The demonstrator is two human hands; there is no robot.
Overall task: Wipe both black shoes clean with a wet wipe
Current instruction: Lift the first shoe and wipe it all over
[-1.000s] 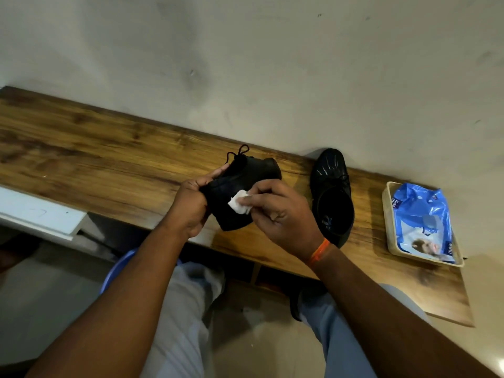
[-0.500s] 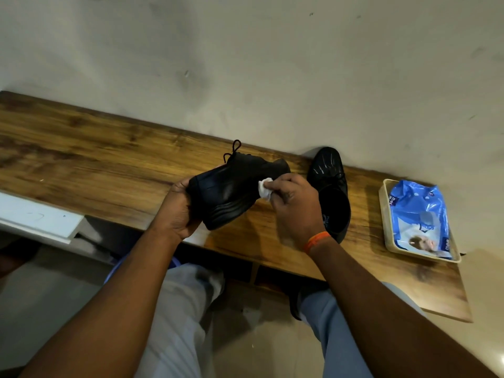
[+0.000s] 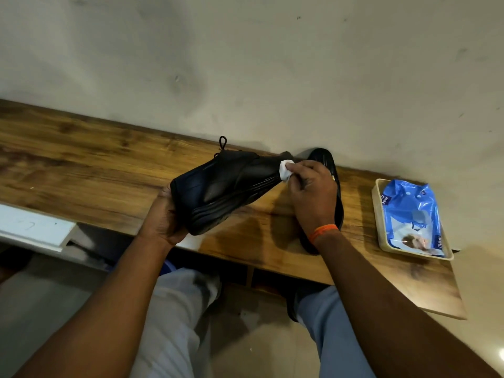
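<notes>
— Left hand [image 3: 163, 216] grips one end of the shoe [image 3: 221, 186], held above the table [image 3: 81, 165]. Right hand [image 3: 313, 192]?
— Pinching the wipe [image 3: 285, 170] against the shoe's far end. We judge this shoe part wiped.
— Remaining?
— Second shoe [image 3: 331, 170] lies on the table behind our right hand, apparently unwiped.

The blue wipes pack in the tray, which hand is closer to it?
The right hand. It pinches the wet wipe beside the tray holding the blue wipes pack. The left hand grips the held shoe, farther away.
</notes>
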